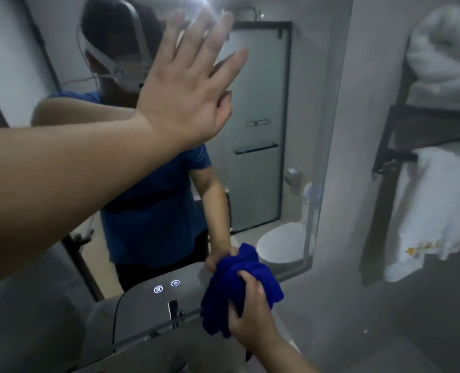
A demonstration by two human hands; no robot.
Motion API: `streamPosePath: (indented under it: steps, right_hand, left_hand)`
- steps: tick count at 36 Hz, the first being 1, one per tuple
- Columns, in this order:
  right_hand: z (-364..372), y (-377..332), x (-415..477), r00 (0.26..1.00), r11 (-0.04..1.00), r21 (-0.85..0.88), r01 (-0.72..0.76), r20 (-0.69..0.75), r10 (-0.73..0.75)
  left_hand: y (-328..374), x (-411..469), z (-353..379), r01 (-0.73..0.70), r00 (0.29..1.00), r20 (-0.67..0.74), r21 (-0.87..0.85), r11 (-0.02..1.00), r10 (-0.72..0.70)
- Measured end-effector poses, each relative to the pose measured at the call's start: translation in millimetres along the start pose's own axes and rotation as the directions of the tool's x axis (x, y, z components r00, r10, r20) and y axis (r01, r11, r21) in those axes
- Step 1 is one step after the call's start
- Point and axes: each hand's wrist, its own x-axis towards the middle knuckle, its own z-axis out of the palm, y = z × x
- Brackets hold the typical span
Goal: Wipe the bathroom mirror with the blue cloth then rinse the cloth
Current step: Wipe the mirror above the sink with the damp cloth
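One blue cloth [218, 305] bunched in right hand [250, 316], low on mirror [264, 103], left hand [186, 87] spread open above

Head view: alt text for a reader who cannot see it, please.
A right hand grips a bunched blue cloth against the lower edge of the bathroom mirror; the left hand is spread flat at the glass higher up. White towels hang at right.

Head cam, v. close, facing mirror [264, 90] fwd/down.
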Motion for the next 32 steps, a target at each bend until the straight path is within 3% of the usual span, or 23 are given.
streamPosePath:
  steps: [2, 4, 6, 9, 12, 15, 19, 23, 26, 29, 30, 32]
  right_hand:
    - [-30.7, 2.3, 18.0, 0.999, 0.999, -0.05, 0.009, 0.05, -0.007]
    - [-64.3, -5.2, 43.2, 0.995, 0.991, -0.092, 0.097, -0.012, -0.098]
    - [-97.5, -19.7, 70.9, 0.96, 0.962, -0.163, 0.217, -0.142, -0.241]
    - [-147.7, -63.1, 118.1, 0.82, 0.934, -0.214, 0.287, -0.449, -0.355]
    - [-199.1, -117.0, 165.5, 0.645, 0.963, -0.076, 0.258, -0.729, -0.23]
    - [-233.3, -147.5, 195.7, 0.503, 0.976, -0.086, 0.198, -0.846, -0.177]
    - [-228.7, -140.4, 202.7, 0.455, 0.996, -0.05, 0.077, -0.887, -0.08]
    - [-199.7, -83.9, 184.3, 0.471, 0.961, 0.275, -0.035, -0.843, 0.259]
    - [-170.2, -13.7, 157.8, 0.511, 0.794, 0.43, -0.429, -0.609, 0.606]
    - [-142.9, 53.0, 124.9, 0.568, 0.617, 0.322, -0.718, -0.241, 0.787]
    - [-139.5, 70.5, 114.6, 0.609, 0.621, 0.188, -0.761, -0.124, 0.783]
    - [-141.8, 92.2, 103.3, 0.666, 0.663, -0.058, -0.746, -0.047, 0.745]
  left_hand:
    - [-0.3, 0.1, 0.7, -0.001, 1.0, 0.005, -0.001, 1.0, 0.001]
    - [-0.5, 0.3, 1.3, 0.004, 1.0, 0.011, -0.004, 1.0, -0.004]
    - [-0.8, -0.1, 1.9, 0.006, 1.0, 0.013, -0.003, 1.0, -0.006]
    - [-0.6, 0.6, 1.1, 0.005, 1.0, 0.016, 0.005, 1.0, -0.005]
    - [0.4, -0.3, 1.2, 0.013, 1.0, 0.023, 0.012, 1.0, -0.013]
    - [1.5, -1.1, 0.1, 0.022, 0.999, 0.026, -0.001, 1.0, -0.022]
    - [2.6, -0.6, 0.4, 0.04, 0.999, 0.036, -0.003, 0.999, -0.039]
    - [1.8, 1.0, 1.4, 0.052, 0.997, 0.056, 0.004, 0.999, -0.053]
    - [1.8, 1.6, 1.4, 0.044, 0.997, 0.059, -0.001, 0.999, -0.044]
    - [2.0, 0.8, 3.1, 0.046, 0.997, 0.063, 0.005, 0.999, -0.046]
    - [2.0, 0.4, 3.5, 0.048, 0.996, 0.069, 0.011, 0.999, -0.049]
    - [2.3, -0.1, 3.5, 0.051, 0.996, 0.076, 0.009, 0.999, -0.051]
